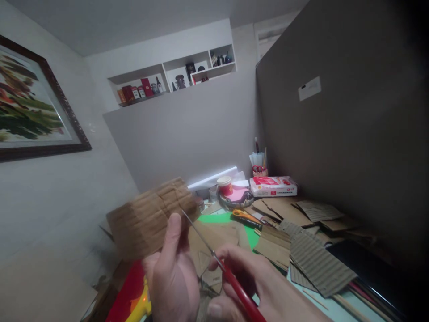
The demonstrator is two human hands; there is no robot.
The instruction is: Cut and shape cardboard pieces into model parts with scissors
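My left hand (174, 273) is closed on a brown piece of cardboard (147, 219), its thumb pressed on the near face. The cardboard is creased, held up and tilted, and its left end is blurred. In my right hand (248, 277) are red-handled scissors (234, 281), with the fingers wrapped about the handles. Their thin metal blade slants up to the left, and its tip meets the cardboard just beyond my left thumb. Whether the blades are apart cannot be made out. Below my left hand shows a yellow tool with an orange part, looking like a glue gun (144, 302).
Ribbed cardboard pieces (318, 255) and a dark flat panel (372, 277) lie at right. An orange-and-black cutter (246, 218) rests on a green sheet (214, 218). Behind are a paper cup (225, 185), a tissue pack (274, 186) and a pen holder (258, 165). Grey partitions (187, 134) enclose the desk.
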